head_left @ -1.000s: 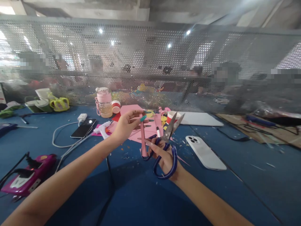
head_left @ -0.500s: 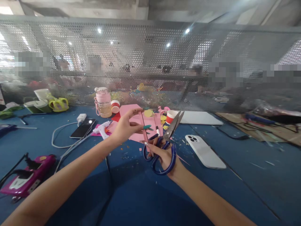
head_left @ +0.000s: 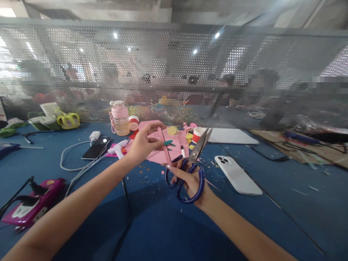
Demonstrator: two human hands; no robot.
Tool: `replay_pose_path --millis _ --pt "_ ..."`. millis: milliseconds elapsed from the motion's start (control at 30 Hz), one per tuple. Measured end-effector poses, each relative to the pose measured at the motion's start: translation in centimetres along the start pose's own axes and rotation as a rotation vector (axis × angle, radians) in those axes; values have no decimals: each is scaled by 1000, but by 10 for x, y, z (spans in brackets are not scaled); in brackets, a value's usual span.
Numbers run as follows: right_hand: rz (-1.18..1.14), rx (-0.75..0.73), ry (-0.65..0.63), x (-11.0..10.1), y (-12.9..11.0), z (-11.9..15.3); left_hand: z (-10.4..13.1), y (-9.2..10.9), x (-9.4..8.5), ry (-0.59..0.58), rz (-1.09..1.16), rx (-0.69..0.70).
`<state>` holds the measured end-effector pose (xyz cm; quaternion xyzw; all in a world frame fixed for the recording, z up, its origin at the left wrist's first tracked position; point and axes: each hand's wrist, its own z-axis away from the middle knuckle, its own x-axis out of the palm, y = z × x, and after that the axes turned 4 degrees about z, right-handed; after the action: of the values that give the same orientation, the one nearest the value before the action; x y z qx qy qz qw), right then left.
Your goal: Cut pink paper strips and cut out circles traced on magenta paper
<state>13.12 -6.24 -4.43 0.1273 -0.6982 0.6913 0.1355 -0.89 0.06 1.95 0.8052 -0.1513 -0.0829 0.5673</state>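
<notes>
Between my two hands stretches a narrow pink paper strip (head_left: 165, 146). My left hand (head_left: 144, 142) pinches its upper end with thumb and fingers. The lower end is at the fingertips of my right hand (head_left: 189, 178), which also carries blue-handled scissors (head_left: 199, 146), blades pointing up and slightly parted. Behind the hands lies a larger pink paper sheet (head_left: 156, 157) with slits or lines on it. A yellow paper disc (head_left: 172, 130) and a marker (head_left: 183, 151) rest on or beside it.
A pink bottle (head_left: 120, 117), a paper cup (head_left: 198, 134) and a glue gun (head_left: 119, 148) stand or lie around the sheet. Nearer are a white phone (head_left: 237, 175), a black phone (head_left: 95, 148) and a magenta power strip (head_left: 34, 201). A perforated screen (head_left: 174, 72) rises behind.
My left hand has shifted slightly left with the strip's upper end, so the strip leans more. My right hand and the scissors have barely moved.
</notes>
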Motion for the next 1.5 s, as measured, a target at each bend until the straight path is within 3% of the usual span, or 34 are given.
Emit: replay_pose_path --millis 467,767,967,1300,1500 --pt "-12 7 -9 2 -4 -1 -2 2 -7 3 -26 24" --pt "329 -144 -126 -12 -14 -2 -8 16 -21 65 -56 127" --pt "622 -39 -210 -11 -23 2 -10 28 -30 127 -38 206" --pt "683 64 -375 -11 -24 5 -9 30 -31 181 -78 207" --pt "732 25 -399 -10 -25 8 -10 30 -31 205 -108 217"
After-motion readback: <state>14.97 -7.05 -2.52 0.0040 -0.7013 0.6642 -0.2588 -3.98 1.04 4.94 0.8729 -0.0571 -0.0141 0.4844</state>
